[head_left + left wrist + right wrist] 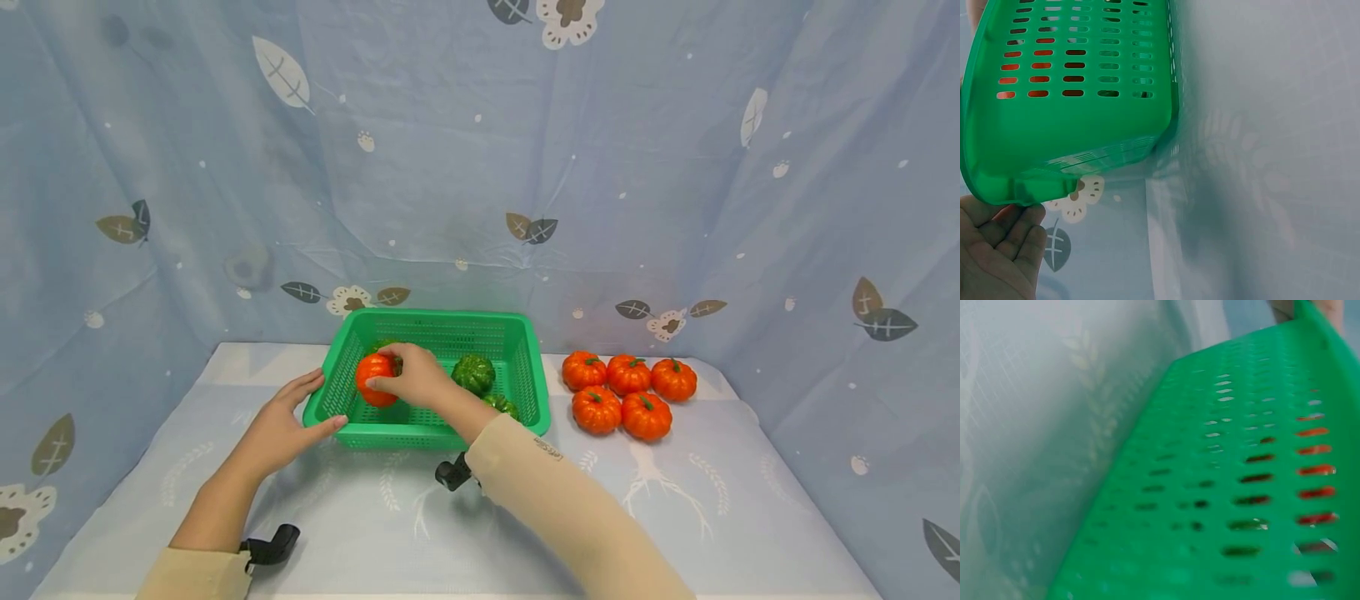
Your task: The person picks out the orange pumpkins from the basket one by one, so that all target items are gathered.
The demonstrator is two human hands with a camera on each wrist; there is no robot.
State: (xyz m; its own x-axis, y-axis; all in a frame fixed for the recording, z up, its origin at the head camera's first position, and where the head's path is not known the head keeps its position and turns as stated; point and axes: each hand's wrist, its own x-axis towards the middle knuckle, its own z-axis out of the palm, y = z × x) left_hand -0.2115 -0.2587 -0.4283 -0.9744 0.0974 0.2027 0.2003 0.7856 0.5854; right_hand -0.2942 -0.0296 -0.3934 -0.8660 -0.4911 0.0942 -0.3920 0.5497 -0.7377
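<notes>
A small orange pumpkin [375, 382] is in the left part of a green plastic basket [442, 437], pinched between the thumb and fingers of my right hand [420, 379]. My left hand [281, 429] touches the basket's left front corner, its fingers along the left rim and its thumb at the front rim. In the left wrist view, those fingers [1019, 231] lie against the rim from outside. Inside the basket, a dark green pumpkin [474, 373] sits right of my right hand. Another green one [501, 406] is partly covered by my right forearm, and a third [384, 344] shows behind the orange pumpkin.
Several more orange pumpkins [628, 375] stand in two rows on the table, right of the basket. A blue patterned curtain [450, 167] hangs behind and at both sides. Pale patterned cloth [360, 533] covers the table. A black wrist mount [273, 546] sticks out from my left sleeve.
</notes>
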